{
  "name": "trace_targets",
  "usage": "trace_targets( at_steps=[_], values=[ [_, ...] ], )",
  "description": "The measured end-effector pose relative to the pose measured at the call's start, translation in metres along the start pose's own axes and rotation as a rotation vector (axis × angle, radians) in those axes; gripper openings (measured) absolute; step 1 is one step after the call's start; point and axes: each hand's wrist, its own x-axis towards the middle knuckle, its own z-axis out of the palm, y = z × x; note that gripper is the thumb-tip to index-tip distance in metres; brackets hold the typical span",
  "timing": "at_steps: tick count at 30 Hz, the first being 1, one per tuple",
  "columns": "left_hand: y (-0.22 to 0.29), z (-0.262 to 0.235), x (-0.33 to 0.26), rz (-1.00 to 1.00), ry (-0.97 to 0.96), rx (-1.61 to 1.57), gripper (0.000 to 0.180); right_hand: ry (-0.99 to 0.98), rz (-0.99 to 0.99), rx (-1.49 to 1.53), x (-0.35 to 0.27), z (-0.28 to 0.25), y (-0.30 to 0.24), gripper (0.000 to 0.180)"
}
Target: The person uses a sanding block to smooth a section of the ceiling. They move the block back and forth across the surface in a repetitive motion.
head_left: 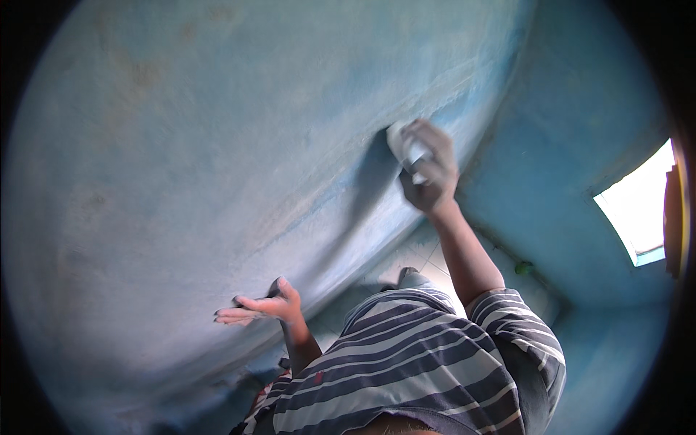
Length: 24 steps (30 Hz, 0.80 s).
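My right hand [433, 163] is raised against the blue wall [239, 138], its fingers closed around a whitish pad-like thing [396, 140]. Motion blurs both, so the exact kind of pad cannot be made out. Its pale edge lies at the wall surface, and a dark shadow falls to its left and below. Lower and to the left, my left hand [262, 307] holds nothing. Its fingers are stretched out and the palm is turned partly upward, close to the wall. The wall's paint is uneven, with whitish streaks and brownish stains.
A second blue wall [580, 94] meets this one at a corner on the right. A bright opening [641, 206] shows in it. Pale floor tiles [413, 254] lie below, beside my feet. A small green thing [523, 268] sits at the foot of the right wall.
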Motion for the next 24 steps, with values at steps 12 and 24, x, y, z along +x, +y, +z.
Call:
trace_targets(
  at_steps=[12, 24],
  values=[
    [-0.006, 0.001, 0.000, 0.031, 0.020, 0.026, 0.092, -0.042, 0.189, -0.112, 0.016, -0.007, -0.003, 0.020],
    [-0.010, 0.001, 0.000, 0.044, 0.026, 0.022, 0.091, -0.204, -0.113, -0.030, 0.013, 0.002, -0.038, 0.024]
  ],
)
